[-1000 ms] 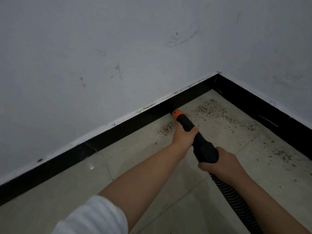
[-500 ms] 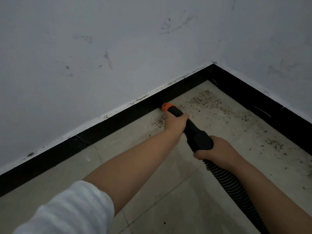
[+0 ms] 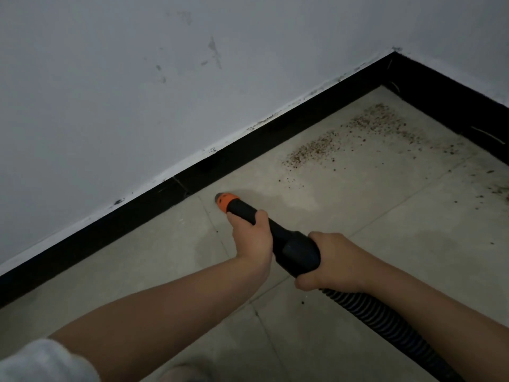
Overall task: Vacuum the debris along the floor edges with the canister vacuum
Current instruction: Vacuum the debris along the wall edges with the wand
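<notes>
Hands hold the black vacuum nozzle (image 3: pixel 275 238) low over the pale tiled floor (image 3: pixel 358 271). The left hand (image 3: pixel 252 238) grips the narrow front part of the nozzle, fingers curled round it from the left with the thumb on top, just behind the orange tip (image 3: pixel 225 200). The right hand (image 3: pixel 333 260) wraps round the thicker rear part of the nozzle, fingers curled under it, where the ribbed black hose (image 3: pixel 385 323) joins and runs off toward the lower right edge of the view. The orange tip points up and to the left, close to the floor and near the black skirting board (image 3: pixel 137 216), though whether it touches the tile cannot be told. A tile joint runs just beside the tip.

Brown crumbs of debris (image 3: pixel 330 144) lie scattered along the skirting board well to the right of the tip, thickest in a band reaching toward the corner of the room, with looser dark specks spread further right. A few single specks lie between the tip and that band. The white wall (image 3: pixel 137 92) above the skirting bears grey scuffs. A white sleeve (image 3: pixel 41 362) covers the left upper arm at the bottom left corner.
</notes>
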Demonstrator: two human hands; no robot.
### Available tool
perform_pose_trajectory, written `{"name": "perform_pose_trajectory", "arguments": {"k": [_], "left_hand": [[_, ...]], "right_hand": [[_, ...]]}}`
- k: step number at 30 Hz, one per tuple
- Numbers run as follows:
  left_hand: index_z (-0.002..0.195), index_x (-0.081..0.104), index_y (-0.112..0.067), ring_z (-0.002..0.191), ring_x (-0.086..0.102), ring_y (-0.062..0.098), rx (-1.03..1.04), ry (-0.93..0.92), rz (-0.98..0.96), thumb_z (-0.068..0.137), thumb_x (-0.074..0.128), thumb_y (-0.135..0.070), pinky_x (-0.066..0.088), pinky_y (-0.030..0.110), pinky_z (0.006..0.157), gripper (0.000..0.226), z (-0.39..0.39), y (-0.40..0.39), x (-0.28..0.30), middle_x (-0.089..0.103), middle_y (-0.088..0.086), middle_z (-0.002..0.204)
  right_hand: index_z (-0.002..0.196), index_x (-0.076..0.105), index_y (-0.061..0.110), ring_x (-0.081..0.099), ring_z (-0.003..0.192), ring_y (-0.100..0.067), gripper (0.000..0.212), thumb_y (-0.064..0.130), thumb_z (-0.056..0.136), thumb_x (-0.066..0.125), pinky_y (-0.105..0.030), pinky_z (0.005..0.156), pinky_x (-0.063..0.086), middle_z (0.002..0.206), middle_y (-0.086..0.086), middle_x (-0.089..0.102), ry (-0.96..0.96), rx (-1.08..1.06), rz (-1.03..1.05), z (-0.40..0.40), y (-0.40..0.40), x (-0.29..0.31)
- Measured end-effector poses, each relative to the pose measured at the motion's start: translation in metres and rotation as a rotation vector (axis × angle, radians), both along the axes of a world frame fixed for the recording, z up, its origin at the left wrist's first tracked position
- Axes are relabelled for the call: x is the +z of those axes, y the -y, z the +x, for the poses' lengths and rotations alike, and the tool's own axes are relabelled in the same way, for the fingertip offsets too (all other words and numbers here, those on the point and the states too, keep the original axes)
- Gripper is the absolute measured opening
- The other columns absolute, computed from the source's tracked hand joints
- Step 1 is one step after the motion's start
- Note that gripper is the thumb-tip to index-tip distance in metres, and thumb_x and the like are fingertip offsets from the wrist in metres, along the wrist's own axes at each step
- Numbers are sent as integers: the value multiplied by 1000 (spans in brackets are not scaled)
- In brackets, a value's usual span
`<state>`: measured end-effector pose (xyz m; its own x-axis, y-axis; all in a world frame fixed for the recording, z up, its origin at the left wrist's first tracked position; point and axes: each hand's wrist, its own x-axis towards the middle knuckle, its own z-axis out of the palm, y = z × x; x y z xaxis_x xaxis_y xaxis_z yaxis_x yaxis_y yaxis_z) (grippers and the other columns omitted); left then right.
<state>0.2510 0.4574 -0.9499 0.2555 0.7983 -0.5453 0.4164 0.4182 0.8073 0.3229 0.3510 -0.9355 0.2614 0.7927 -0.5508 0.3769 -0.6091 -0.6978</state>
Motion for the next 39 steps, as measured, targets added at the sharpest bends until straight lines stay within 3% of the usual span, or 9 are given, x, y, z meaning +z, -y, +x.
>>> {"name": "perform_pose_trajectory", "arguments": {"k": [6, 9, 15, 25, 30, 35, 39], "left_hand": [[148, 9, -13, 102, 46, 19, -16, -54, -55, 99, 40, -22, 37, 26, 92, 58, -19, 16, 5, 45, 7, 118], [149, 6, -10, 115, 50, 26, -17, -66, -103, 99, 41, -24, 38, 36, 106, 63, -25, 27, 7, 46, 13, 130], [149, 4, -8, 124, 45, 29, -7, -7, -202, 98, 43, -23, 35, 42, 109, 66, -22, 30, 5, 39, 16, 140], [149, 4, -11, 122, 47, 29, -236, 38, -178, 99, 39, -23, 37, 38, 107, 62, 43, 40, 13, 42, 14, 136], [150, 0, -14, 118, 48, 29, -307, 4, -105, 99, 37, -23, 40, 29, 89, 64, 56, 53, 8, 41, 14, 136], [150, -3, -16, 117, 48, 32, -346, -37, -58, 98, 37, -25, 44, 37, 97, 66, 60, 42, -1, 39, 16, 139], [150, -3, -16, 119, 48, 33, -345, -34, -38, 99, 37, -25, 44, 38, 97, 66, 68, 25, -5, 37, 16, 141]], "right_hand": [[74, 43, 22, 49, 64, -4, 35, 27, 68, 77, -18, 55, 41, 77, 7, 50, -5, 105, -52, -3, 14, 10], [76, 44, 23, 50, 65, -3, 34, 28, 69, 77, -16, 55, 41, 78, 9, 50, 10, 163, -93, 1, 23, 15], [86, 51, 19, 51, 66, -3, 33, 29, 68, 76, -16, 56, 43, 80, 9, 53, 42, 167, -115, 7, 30, 26], [77, 47, 23, 53, 65, -5, 32, 32, 66, 76, -18, 53, 41, 79, 6, 55, 173, -140, -96, 22, 54, 33], [78, 48, 20, 52, 65, -6, 31, 28, 67, 76, -19, 55, 41, 80, 5, 55, 139, -273, -75, 19, 66, 19], [75, 43, 20, 47, 59, -2, 33, 25, 69, 75, -11, 45, 33, 74, 7, 50, 105, -336, -35, 13, 57, 5], [75, 43, 20, 47, 60, -3, 33, 26, 69, 75, -12, 46, 34, 75, 6, 50, 97, -363, -17, 16, 40, 0]]}}
